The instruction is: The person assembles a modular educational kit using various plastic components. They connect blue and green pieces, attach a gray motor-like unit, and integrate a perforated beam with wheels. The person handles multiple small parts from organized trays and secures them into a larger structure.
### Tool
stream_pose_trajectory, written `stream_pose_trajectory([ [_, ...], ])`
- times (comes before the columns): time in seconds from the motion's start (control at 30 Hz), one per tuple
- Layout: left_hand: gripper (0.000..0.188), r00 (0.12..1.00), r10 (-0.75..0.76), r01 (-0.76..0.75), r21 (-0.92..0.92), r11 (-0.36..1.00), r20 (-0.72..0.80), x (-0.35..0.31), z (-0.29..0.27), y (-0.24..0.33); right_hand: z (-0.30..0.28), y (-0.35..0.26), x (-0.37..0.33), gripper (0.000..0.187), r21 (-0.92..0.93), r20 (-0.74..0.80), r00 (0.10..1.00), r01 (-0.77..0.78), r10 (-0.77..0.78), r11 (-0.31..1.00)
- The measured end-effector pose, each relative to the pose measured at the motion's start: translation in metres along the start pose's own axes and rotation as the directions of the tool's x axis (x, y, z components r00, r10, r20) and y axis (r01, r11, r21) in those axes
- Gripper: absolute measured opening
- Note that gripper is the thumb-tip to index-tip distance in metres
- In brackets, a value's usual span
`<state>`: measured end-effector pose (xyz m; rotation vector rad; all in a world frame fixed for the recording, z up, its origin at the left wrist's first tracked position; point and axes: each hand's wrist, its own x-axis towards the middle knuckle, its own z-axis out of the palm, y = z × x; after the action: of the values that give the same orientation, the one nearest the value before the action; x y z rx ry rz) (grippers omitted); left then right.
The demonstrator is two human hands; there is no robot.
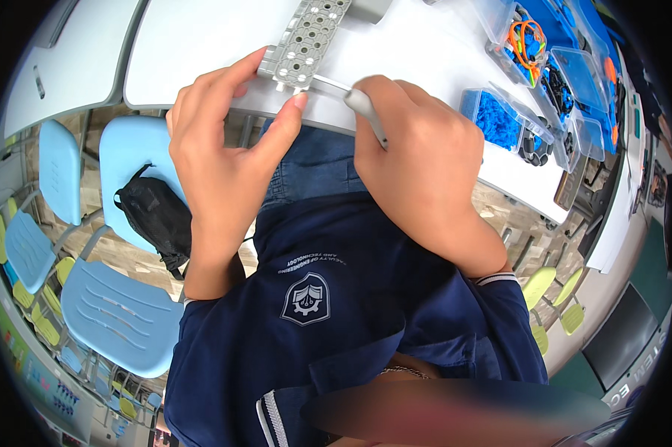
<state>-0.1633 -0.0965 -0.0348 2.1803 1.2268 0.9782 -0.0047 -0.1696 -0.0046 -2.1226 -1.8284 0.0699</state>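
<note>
A light grey perforated plate (310,41), with rows of round holes and small studs, reaches over the near edge of the white table. My left hand (224,134) grips its near end, index finger at the left side and thumb against the lower edge. In my closed right hand (418,141) is a grey-handled screwdriver (363,112). Its thin metal shaft points left at the plate's right side near the bottom; whether the tip touches cannot be made out. Part of the handle is hidden by my fingers.
A darker grey block (369,9) lies beyond the plate on the white table (194,45). At the right stand clear boxes of blue pieces (494,119), orange cables (526,45) and black parts. Blue chairs (120,313) and a black bag (153,212) are at my left.
</note>
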Motion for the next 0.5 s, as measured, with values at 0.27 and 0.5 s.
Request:
stream_pose_trajectory([
  [0.27,0.044,0.996,-0.035,0.044,-0.119,0.992,0.078,-0.001,0.003,0.007,-0.033,0.014,-0.024,0.023,0.044,0.071,0.995,-0.078,0.075,0.996],
  [0.5,0.045,0.999,0.033,-0.033,0.004,0.999,0.009,-0.003,0.006,0.010,-0.023,0.023,-0.033,0.018,0.088,0.105,0.992,-0.084,0.075,0.993],
])
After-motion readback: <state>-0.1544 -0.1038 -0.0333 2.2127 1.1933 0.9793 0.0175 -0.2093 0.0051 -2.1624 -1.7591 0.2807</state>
